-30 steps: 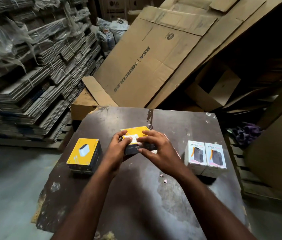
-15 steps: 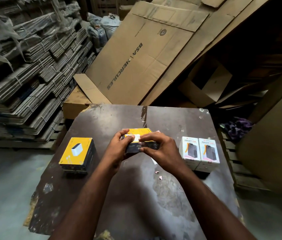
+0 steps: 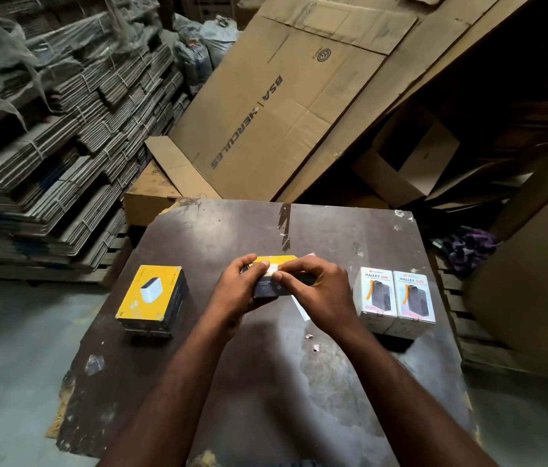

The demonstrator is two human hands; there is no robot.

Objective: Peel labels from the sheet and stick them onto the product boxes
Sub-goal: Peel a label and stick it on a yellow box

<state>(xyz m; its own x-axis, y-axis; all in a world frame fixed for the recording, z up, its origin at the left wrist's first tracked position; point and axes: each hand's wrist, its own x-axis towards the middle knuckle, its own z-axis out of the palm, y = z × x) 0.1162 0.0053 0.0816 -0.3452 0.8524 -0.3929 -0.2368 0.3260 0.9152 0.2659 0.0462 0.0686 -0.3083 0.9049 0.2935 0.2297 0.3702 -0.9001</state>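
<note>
A packing warehouse: bundled flat cartons, loose cardboard sheets, wooden pallets, concrete floor.

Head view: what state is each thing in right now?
Held box: gripped by left hand and right hand.
Label: on the held box, fingertips on it.
Yellow stack: flat on table, untouched.
White boxes: upright, side by side.
Sheet: flat, partly under the right hand.

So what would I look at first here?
The left hand and right hand grip a yellow box in the middle, fingers on its white label. A yellow stack sits to their left, two white boxes to their right. Big cardboard leans behind.
</note>
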